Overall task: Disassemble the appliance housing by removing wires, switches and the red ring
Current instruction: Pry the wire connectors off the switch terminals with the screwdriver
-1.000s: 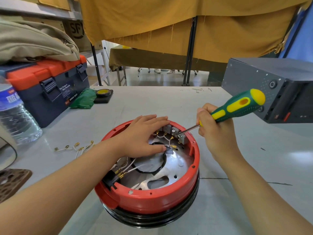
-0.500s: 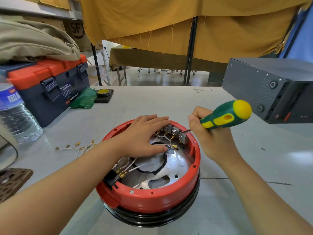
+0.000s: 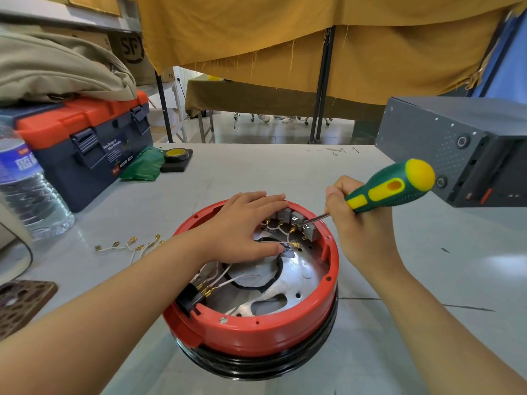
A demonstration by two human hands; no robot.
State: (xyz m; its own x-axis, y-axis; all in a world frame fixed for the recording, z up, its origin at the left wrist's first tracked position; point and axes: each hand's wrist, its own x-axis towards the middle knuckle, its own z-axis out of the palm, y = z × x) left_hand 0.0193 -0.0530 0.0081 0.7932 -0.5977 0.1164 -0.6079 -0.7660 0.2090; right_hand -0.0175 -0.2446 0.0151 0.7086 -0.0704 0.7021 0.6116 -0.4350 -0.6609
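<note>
Levering at the grey switch blocks, right hand clenching the green-yellow screwdriver; flat, released left hand should steady the round red-ringed housing.

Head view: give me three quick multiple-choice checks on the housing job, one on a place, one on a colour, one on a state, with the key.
1. Where does the screwdriver tip sit?
A. At the grey switches by the far rim
B. On the toolbox
C. On the loose wires on the table

2. What colours is the screwdriver handle?
A. Red and black
B. Green and yellow
C. Blue and white

3. What is the left hand doing?
A. Gripping the water bottle
B. Hanging off the table
C. Lying flat inside the red ring

Key: 1 A, the shaft ends among the switches. 2 B, the handle in the right hand is green with yellow patches. 3 C, its fingers lie straight across the housing interior.
</note>
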